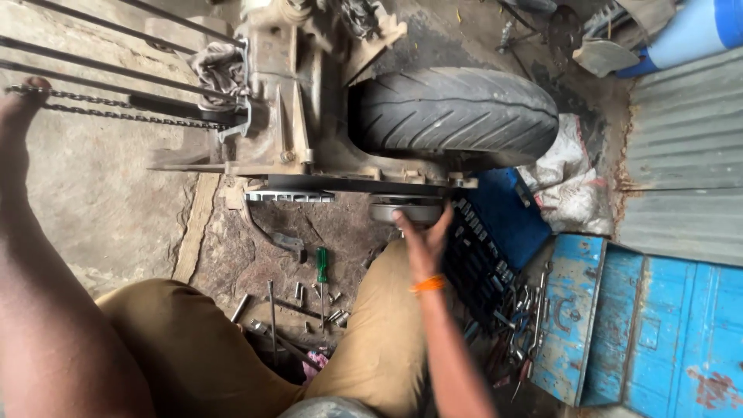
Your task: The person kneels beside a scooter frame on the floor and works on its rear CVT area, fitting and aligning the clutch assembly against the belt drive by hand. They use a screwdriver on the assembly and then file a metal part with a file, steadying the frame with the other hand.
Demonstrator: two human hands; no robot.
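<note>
metal disc (402, 210) under the tyre (457, 116): right hand (422, 244) spread open, fingertips touching.

A single head-worn camera looks steeply down from close above the person's knees at the floor (101, 193), facing the rear tyre (457, 112) ahead.

Matt grooved rubber tyre (457, 112), chipped painted-metal toolbox (619, 325)
</note>
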